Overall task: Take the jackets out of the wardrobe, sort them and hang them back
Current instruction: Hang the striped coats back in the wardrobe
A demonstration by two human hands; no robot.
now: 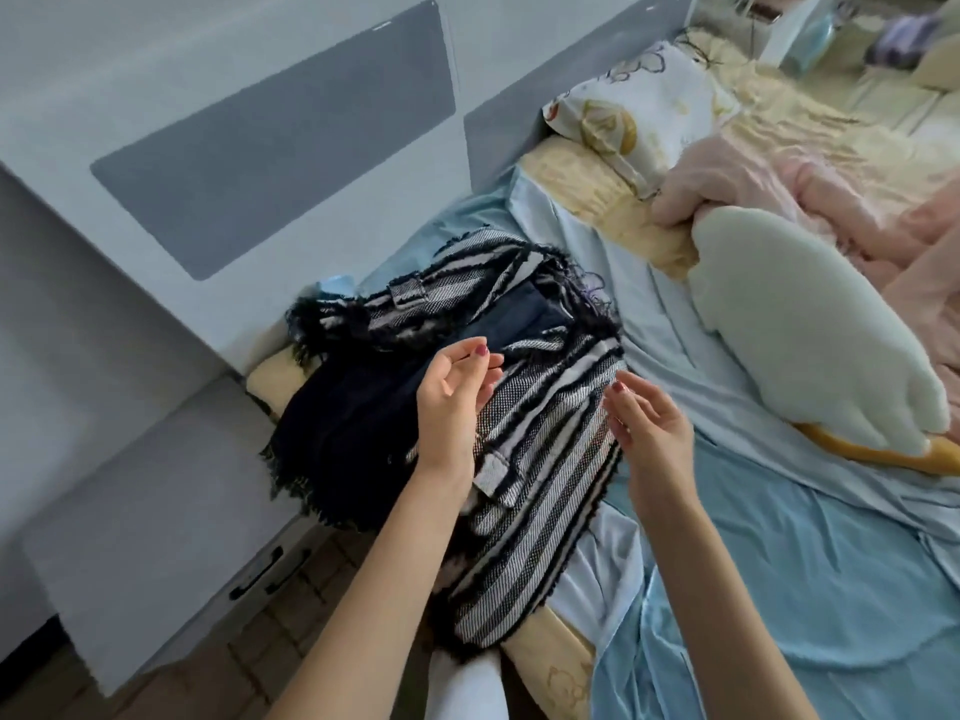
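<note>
Both hands, left hand (451,402) and right hand (649,426), hover with fingers loosely spread, holding nothing, over the black-and-white striped woven jacket (540,439) lying folded at the bed's (810,563) left edge, so sorting seems underway and rehanging remains.

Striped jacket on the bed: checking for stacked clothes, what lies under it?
Under the striped jacket a dark navy garment shows, on the blue sheet. Anything deeper is covered.
</note>
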